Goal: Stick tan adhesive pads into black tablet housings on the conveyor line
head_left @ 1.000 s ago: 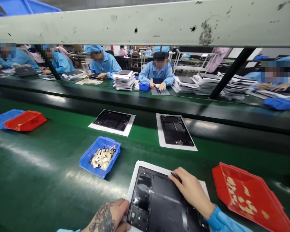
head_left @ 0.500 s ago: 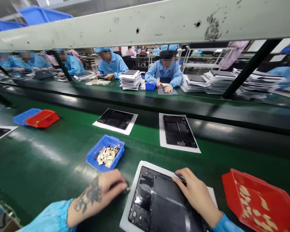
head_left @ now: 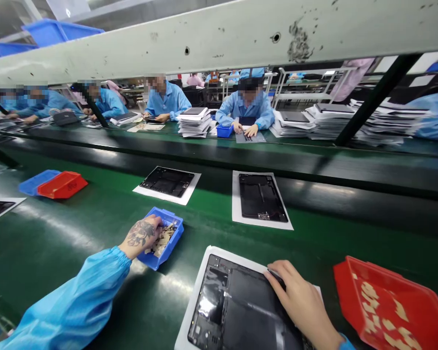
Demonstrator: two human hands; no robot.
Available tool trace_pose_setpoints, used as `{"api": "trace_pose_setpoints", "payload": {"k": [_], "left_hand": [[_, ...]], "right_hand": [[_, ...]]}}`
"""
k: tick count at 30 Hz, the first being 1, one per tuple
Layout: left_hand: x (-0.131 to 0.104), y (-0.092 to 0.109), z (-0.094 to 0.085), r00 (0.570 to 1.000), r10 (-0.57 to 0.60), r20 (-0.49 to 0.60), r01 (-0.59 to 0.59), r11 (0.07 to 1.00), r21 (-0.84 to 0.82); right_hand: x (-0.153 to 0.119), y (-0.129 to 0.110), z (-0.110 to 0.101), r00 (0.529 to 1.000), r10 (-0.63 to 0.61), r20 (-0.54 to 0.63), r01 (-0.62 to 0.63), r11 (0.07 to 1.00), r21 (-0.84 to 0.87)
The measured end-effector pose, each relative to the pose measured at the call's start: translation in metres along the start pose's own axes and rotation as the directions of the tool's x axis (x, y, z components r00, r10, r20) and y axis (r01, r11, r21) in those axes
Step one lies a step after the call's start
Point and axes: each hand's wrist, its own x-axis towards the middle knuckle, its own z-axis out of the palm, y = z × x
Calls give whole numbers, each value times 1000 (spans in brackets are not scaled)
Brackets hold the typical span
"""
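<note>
My left hand (head_left: pixel 144 236), tattooed on its back, reaches into the blue bin (head_left: pixel 154 263) of small pale parts (head_left: pixel 164 241); its fingertips are hidden among them. Over the upper right edge of an opened black tablet (head_left: pixel 255 311) rests my right hand (head_left: pixel 295 294), its fingers closed on a small dark tool (head_left: pixel 276 277). That tablet lies on a white sheet (head_left: pixel 182 335) at the front of the green bench.
A red bin (head_left: pixel 390 296) with pale scraps stands at the right. Two more opened tablets (head_left: pixel 168 182) (head_left: pixel 263 197) lie on sheets farther back. Red bin (head_left: pixel 63 184) and blue bin (head_left: pixel 34 182) sit left. Across the bench, people in blue work beside paper-layered stacks (head_left: pixel 194 122).
My left hand has moved from beside the near tablet, up and left into the blue bin. My right hand stays at the tablet's edge with the dark tool.
</note>
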Motion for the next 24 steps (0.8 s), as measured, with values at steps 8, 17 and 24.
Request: {"api": "trace_pose_setpoints", "payload": {"k": [8, 17, 24], "left_hand": [[-2, -5, -12, 999, 34, -32, -36, 998, -56], [-27, -1, -37, 987, 16, -163, -47, 981, -187], [-73, 121, -27, 968, 148, -202, -249, 484, -839]], "right_hand": [[-1, -2, -2, 999, 16, 28, -16, 1000, 2], [-9, 0, -2, 995, 54, -80, -41, 987, 157], [-28, -51, -44, 995, 77, 61, -98, 767, 634]]}}
